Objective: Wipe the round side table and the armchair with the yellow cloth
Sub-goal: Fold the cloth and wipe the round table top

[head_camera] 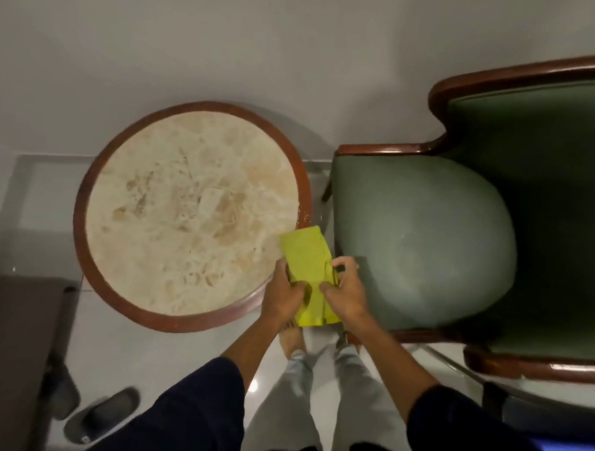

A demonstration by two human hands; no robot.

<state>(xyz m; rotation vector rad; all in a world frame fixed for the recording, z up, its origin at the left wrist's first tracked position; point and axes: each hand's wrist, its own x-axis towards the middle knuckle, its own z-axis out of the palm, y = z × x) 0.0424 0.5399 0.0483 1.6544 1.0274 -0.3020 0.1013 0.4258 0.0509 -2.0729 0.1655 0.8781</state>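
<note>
Yellow cloth | folded, pinched closed in left grip and right grip | far corner overlapping round desk rim | armchair just right | bare desktop leftward | no legible writing

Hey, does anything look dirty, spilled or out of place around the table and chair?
Pale specks dot the round side table's wooden rim at its right edge, above the yellow cloth. A gray slipper lies askew on the floor, lower left. Nothing looks spilled.
</note>
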